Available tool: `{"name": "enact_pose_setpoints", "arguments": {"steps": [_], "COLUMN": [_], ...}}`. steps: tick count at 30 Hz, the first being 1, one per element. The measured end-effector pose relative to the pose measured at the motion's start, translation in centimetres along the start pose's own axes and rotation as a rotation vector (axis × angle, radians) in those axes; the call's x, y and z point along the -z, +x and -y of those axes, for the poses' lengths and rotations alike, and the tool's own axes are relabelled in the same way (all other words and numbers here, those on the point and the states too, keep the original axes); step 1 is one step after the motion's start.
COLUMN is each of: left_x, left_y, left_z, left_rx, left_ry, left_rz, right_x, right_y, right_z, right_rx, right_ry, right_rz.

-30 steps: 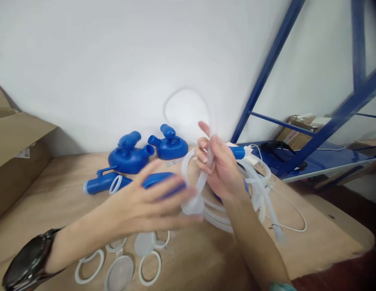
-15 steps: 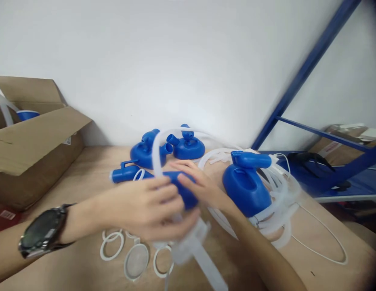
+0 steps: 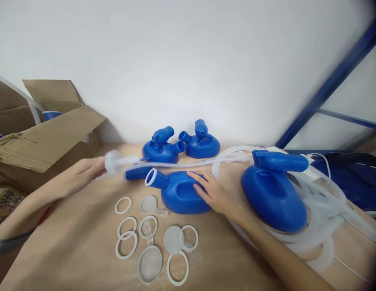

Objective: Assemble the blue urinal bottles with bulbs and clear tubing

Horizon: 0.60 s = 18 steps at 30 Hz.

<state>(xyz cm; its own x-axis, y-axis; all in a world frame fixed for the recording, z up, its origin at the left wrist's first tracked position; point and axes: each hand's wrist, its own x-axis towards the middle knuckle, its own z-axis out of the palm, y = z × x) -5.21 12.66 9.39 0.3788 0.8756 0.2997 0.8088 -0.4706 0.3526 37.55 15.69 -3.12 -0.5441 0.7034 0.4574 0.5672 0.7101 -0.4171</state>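
Observation:
At the left, my left hand is closed on a translucent white cap, smeared by motion. A clear hose runs from about there to the right. My right hand grips the right end of a blue urinal bottle, fingers over the top and thumb on the near side. This bottle lies on the table, its neck, with a white ring at the mouth, pointing left. In front of it lie several loose white rings and translucent flip lids.
Two blue bottles stand at the wall, another at the right beside coiled hoses. A blue tube-shaped part lies behind the gripped bottle. An open cardboard box stands left; a blue metal frame rises right.
My left hand has moved left, away from the bottle, with the white cap and hose. The bottle now rests on the table under my right hand. The view has shifted.

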Motion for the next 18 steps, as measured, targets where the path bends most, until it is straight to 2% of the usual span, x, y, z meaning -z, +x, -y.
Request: {"name": "enact_pose_setpoints", "arguments": {"steps": [2,4,7,11,15,18], "left_x": [-0.2,-0.7,-2.3,-3.5,-2.2,-1.3], "left_y": [-0.4,-0.3,0.5,1.5,1.4,1.0], "left_z": [-1.1,-2.2,-2.7,-1.2,-0.2,-0.6], "left_rx": [0.005,-0.008,-0.032,0.004,0.049,-0.008], "left_ry": [0.004,0.011,0.012,0.038,0.026,-0.032], "left_rz": [0.200,0.280,0.235,0.155,0.104,0.043], "right_x": [-0.2,-0.3,-0.3,-0.3,-0.3,-0.4], "right_y": [0.0,-0.1,-0.1,-0.3,-0.3,-0.3], "right_z": [-0.1,-0.2,-0.2,-0.2,-0.2,-0.3], "right_rx": [0.002,0.004,0.007,0.028,0.035,0.046], "right_ry": [0.001,-0.002,-0.008,-0.003,0.003,-0.009], "right_rz": [-0.020,-0.039,-0.058,-0.063,-0.077,-0.078]}}
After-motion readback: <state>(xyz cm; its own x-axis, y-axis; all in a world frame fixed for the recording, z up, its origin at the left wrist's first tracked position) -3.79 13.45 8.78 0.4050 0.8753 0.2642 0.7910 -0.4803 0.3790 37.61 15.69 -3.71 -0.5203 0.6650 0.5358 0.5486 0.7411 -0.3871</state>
